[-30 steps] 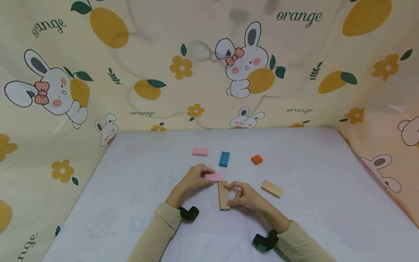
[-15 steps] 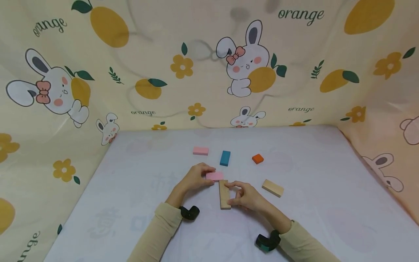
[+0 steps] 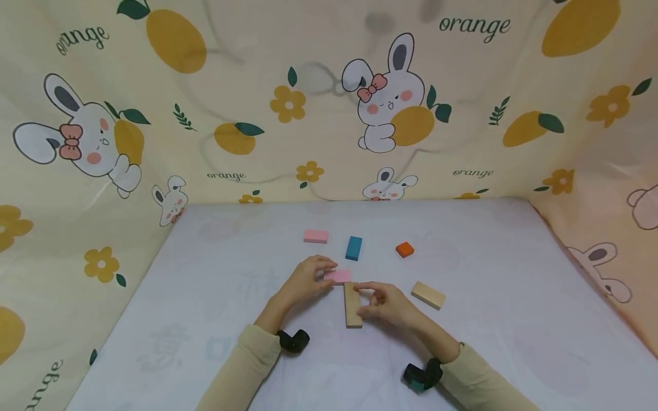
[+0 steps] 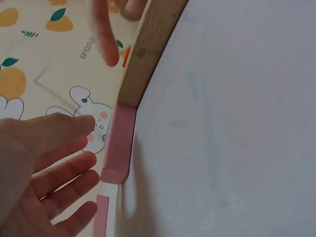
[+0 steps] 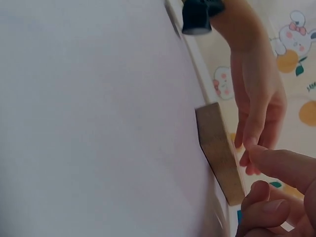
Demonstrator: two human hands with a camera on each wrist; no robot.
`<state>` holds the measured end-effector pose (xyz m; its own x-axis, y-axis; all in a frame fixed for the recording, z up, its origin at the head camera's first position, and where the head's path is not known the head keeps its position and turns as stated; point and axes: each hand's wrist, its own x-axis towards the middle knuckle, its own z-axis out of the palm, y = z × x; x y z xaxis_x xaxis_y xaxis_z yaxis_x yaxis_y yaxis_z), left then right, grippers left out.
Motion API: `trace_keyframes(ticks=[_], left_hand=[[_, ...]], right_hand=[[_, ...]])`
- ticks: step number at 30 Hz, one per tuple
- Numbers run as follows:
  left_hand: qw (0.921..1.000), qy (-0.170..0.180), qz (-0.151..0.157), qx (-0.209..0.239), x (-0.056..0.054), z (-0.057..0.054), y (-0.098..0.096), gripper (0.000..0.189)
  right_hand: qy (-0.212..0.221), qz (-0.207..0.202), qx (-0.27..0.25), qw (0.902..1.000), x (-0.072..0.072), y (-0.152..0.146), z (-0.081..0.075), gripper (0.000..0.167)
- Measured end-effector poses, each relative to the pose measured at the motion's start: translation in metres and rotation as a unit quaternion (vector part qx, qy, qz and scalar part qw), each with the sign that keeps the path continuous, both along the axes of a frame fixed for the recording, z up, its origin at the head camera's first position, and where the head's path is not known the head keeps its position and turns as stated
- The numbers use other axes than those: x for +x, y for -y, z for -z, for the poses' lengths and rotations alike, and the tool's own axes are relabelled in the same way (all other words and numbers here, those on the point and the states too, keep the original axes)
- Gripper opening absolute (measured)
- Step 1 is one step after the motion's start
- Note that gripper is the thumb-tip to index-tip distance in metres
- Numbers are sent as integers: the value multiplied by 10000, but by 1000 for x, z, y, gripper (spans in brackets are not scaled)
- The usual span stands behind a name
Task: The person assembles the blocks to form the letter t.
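A pink block (image 3: 339,277) lies crosswise on the white cloth, its right end meeting the far end of a longer plain wooden block (image 3: 352,311). My left hand (image 3: 304,279) hovers at the left of the pink block; in the left wrist view its spread fingers stand apart from that block. My right hand (image 3: 389,303) is beside the wooden block on its right, thumb and index finger extended and the other fingers loosely curled. A slim gap shows between those fingers and the wood in the right wrist view, so neither hand holds anything.
Farther back lie another pink block (image 3: 316,236), a blue block (image 3: 353,248) and a small orange block (image 3: 404,249). A second wooden block (image 3: 428,294) rests to the right of my right hand. A patterned curtain (image 3: 308,131) rises behind the table.
Left fingers have eased off the pink block, slightly leftward. The right thumb and fingers have loosened from the wooden block. Both blocks keep their places against each other.
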<state>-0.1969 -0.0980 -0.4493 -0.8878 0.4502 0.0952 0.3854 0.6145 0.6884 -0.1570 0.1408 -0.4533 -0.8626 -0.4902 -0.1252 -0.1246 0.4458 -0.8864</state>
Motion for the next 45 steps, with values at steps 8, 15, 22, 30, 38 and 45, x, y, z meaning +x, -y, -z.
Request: trace_keyframes(ticks=[8,15,22,30,38,45], left_hand=[[9990,-161,239,-328,8,-7,-2,37],[9980,-130,374,-486,17,-13,-6,39],[9949,-533,709,-472,24,-11,-8,36],[9829,-823,1104,-1222,32,-10,-9,42],[9668,-992,1224,-2011,42,-7,-10,61],[9647,-849,1111,-2232,48,-8,-11,70]], right_hand=[[-19,132,55,9999,-12,-7,-3,48],[43,151,92,9998,-20,-10,-7,44],[-290,25,15,9996,-29,-11,-8,39],[-116,-24,-97,9999,-41,-11,-10,37],[-57,73,-2,10000,-51,-11,-8,37],[35,168,-51,9998,-58,-11,-9,40]])
